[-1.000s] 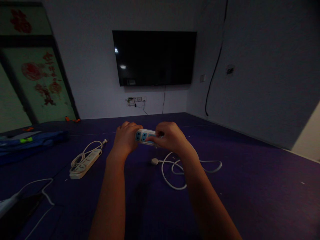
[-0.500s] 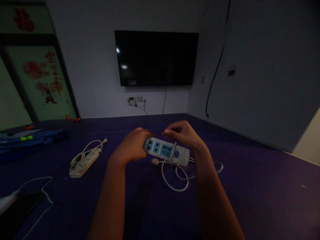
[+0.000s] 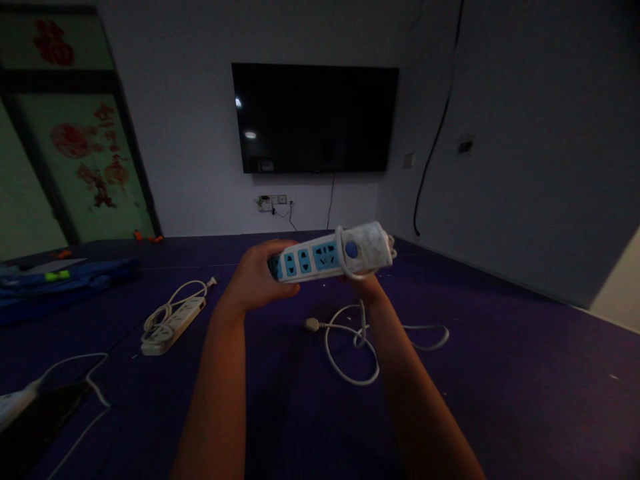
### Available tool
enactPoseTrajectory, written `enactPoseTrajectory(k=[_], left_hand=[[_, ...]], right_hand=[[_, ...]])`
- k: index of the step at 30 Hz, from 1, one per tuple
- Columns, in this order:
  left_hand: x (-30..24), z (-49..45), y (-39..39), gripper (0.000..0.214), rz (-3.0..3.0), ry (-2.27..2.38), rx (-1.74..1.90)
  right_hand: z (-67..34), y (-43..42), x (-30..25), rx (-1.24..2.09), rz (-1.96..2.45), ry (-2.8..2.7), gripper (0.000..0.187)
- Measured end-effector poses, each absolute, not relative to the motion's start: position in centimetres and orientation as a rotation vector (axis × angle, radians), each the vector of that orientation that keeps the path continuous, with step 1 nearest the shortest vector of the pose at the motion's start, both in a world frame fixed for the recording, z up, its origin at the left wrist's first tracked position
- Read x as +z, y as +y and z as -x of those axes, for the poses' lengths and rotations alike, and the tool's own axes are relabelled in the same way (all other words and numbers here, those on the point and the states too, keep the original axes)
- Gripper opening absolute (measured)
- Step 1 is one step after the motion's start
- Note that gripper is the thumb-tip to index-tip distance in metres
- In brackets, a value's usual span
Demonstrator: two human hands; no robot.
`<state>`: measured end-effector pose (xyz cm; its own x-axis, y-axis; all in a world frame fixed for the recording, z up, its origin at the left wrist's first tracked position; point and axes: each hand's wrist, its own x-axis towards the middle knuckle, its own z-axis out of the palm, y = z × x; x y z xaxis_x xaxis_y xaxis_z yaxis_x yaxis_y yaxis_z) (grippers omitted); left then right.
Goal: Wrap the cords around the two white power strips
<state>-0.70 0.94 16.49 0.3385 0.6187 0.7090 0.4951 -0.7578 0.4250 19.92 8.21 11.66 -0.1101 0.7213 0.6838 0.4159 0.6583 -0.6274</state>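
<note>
Aloft, power strip [image 3: 331,256] in left fingers [image 3: 279,246]

bare right hand [image 3: 369,288] mostly behind the long white plastic power strip with blue sockets [image 3: 327,255], fingers hidden, strip's left end kinda swallowed by the bare left hand [image 3: 257,277], white oblong plastic block [image 3: 15,404] way left of that hand's fingers, chopped by the edge

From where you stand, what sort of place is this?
Probably a room in a home, perhaps a living room: a large television hangs on the wall, and a door bears red decorations.
</note>
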Motion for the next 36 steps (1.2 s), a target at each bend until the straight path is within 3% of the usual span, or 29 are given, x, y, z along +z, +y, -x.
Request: enactPoseTrajectory(k=[5,9,13,17,21,25,30,36], left_hand=[[16.3,0.9,1.9,0.044,-2.116,1.371,1.807],[15.8,0.9,2.8,0.039,-1.982,1.712,1.816],[15.2,0.7,3.5,0.038,-1.962,2.078,1.734],[14.6,1.1,3.9,0.042,-1.984,2.368,1.680],[13.9,2.4,4.5,0.045,-1.942,2.529,1.639],[13.4,3.6,4.9,0.047,-2.032,2.554,1.524],[13.4,3.8,5.3,0.040,-2.226,2.467,1.279],[13.8,2.1,5.5,0.053,-2.531,2.202,1.118]], right_hand=[[-18.1,8.6,11.3,0.585,0.859,-1.693,0.074],[-17.2,7.7,11.7,0.464,0.951,-1.797,0.064],[-17.0,6.8,12.4,0.160,1.066,-2.006,0.035],[-17.5,6.0,12.8,0.158,1.243,-2.220,0.014],[-18.2,5.4,13.2,0.146,1.364,-2.249,0.014],[-18.6,4.7,14.1,-0.170,1.380,-2.123,0.019],[-18.8,3.4,15.3,-0.394,1.302,-2.054,0.022],[-19.2,2.2,16.1,-0.442,1.168,-1.950,0.022]])
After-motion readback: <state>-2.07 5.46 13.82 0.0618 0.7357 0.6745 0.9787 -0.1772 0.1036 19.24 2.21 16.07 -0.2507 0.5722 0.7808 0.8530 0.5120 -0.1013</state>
